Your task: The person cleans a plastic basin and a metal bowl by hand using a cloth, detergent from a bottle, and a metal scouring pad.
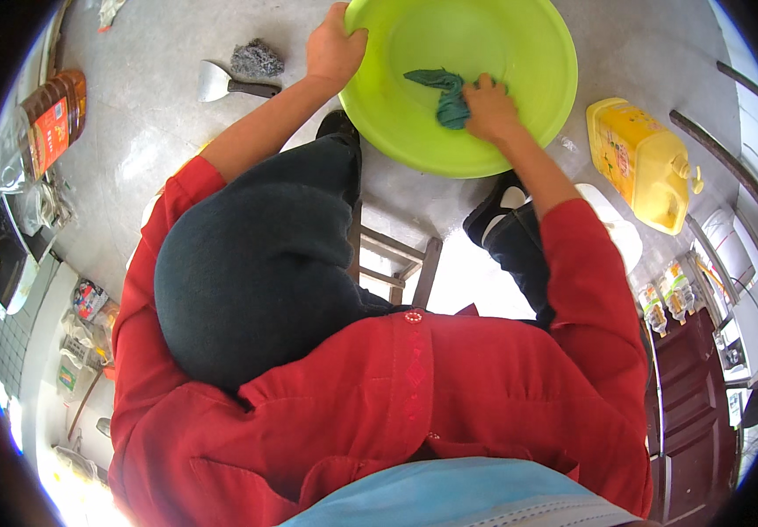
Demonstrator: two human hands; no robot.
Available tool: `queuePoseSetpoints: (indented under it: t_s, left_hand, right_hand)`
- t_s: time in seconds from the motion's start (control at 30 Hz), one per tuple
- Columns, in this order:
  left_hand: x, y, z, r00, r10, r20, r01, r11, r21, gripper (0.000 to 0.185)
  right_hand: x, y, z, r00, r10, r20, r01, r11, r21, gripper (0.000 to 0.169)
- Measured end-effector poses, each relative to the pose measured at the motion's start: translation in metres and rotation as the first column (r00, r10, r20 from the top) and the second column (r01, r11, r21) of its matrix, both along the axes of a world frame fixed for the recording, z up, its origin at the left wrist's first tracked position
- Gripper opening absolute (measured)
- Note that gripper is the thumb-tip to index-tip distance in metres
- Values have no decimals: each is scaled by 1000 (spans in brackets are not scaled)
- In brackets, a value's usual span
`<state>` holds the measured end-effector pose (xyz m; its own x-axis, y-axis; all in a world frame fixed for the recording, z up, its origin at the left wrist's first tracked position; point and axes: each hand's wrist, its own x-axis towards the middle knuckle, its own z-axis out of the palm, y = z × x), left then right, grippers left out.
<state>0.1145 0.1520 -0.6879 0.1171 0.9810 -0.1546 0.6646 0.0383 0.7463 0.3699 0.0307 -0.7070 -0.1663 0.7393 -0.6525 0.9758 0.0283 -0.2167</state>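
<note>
A large lime-green plastic basin (412,141) is on the floor in front of my feet, at the top of the head view. My left hand (334,47) grips its left rim, thumb over the edge. Inside the basin, my right hand (492,109) is closed on a wet-looking dark green cloth (452,109), which is bunched beside my fingers with one end trailing left. My right fingertips are partly hidden against the cloth and the basin's wall.
Left of the basin lie a scraper (215,82) with a dark handle and a grey scouring-wool clump (257,58). A yellow oil jug (642,165) lies to the right, a brown-filled bottle (56,122) far left. A wooden stool (428,273) shows between my legs.
</note>
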Motion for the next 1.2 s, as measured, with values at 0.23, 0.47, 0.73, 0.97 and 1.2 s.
queuePoseSetpoints:
  t_s: [0.23,0.47,0.73,0.97,1.2]
  left_hand:
    - [1,-9,5,984,114,137,-102,991,-90,32]
    - [-9,-3,-10,997,33,64,-36,999,38,34]
    - [-1,-6,0,999,20,-39,-21,999,-42,34]
    - [-2,-7,-7,996,59,-68,-63,996,-63,35]
    - [-9,3,-7,990,-42,-132,35,998,-53,40]
  right_hand:
    - [-131,59,-27,-9,-832,-555,764,352,-540,46]
    - [-57,-3,-36,752,-155,-640,111,988,-108,48]
    - [35,99,-19,854,-397,-337,518,714,471,43]
    - [-107,66,-34,802,-311,-510,572,646,506,26]
    - [-29,-10,-57,912,156,-380,-249,945,-210,24]
